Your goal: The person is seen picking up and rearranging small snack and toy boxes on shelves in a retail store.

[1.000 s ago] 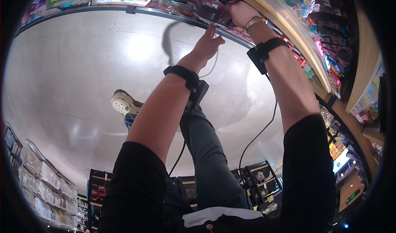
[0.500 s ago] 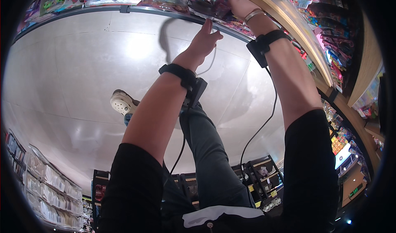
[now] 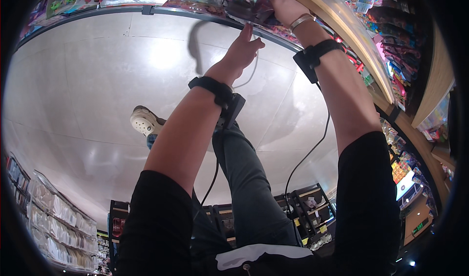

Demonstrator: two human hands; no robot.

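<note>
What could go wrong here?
1. The pack could slip: the left hand is only at its lower edge, and the right hand's grip is unclear.
2. The right hand could knock the wooden ledge close beside it.
3. The slack right-side cable might snag during a reach.

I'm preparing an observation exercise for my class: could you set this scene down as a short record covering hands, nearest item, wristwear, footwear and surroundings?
Left hand: fingers extended toward the clear package; contact unclear
Right hand: at the package's right side; fingertips indistinct, grip unclear
Nearest item: the package, transparent, with dark and pinkish colours
Wristwear: black strap with box on each wrist; silvery bracelet on the right
Footwear: beige perforated clog
Surroundings: pale floor, wooden shelf edge, colourful packaged goods
</note>
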